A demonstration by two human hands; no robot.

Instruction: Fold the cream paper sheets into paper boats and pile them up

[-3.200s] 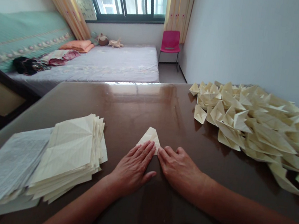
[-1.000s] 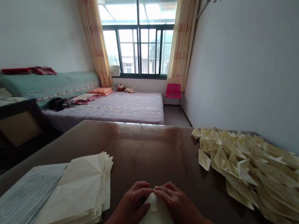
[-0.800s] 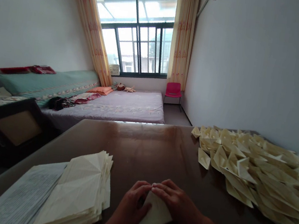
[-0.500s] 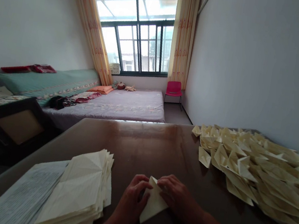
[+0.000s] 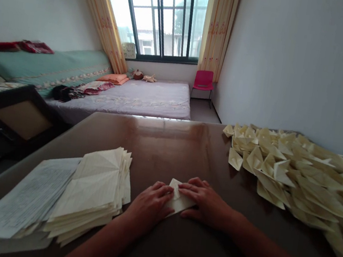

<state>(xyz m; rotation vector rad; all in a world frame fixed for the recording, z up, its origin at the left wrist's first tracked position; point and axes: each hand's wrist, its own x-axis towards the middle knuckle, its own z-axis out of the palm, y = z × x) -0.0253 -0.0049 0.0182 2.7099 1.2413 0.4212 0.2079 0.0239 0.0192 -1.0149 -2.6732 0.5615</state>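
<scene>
A small folded sheet of cream paper [image 5: 179, 203] lies on the brown table between my hands, its top corner pointing away from me. My left hand [image 5: 151, 201] holds the paper's left side down, fingertips on its surface. From the right, my right hand [image 5: 207, 203] presses on the paper's upper part, with the thumb at its lower right edge. Both hands partly cover the sheet. To the left of my left hand is a stack of creased cream sheets [image 5: 92, 189]. Off to the right lies a large heap of folded paper boats [image 5: 293, 171].
Printed sheets [image 5: 26, 197] lie at the left, partly under the creased stack. The glossy brown table [image 5: 163, 144] reaches toward a bed [image 5: 157, 96]. Beyond are a pink chair [image 5: 203, 80] and a window [image 5: 161, 20]; a dark cabinet [image 5: 22, 118] stands at left.
The folded paper has gone from a taller pointed shape to a smaller one, lying flatter. My hands now lie flatter over it. The view has tilted downward.
</scene>
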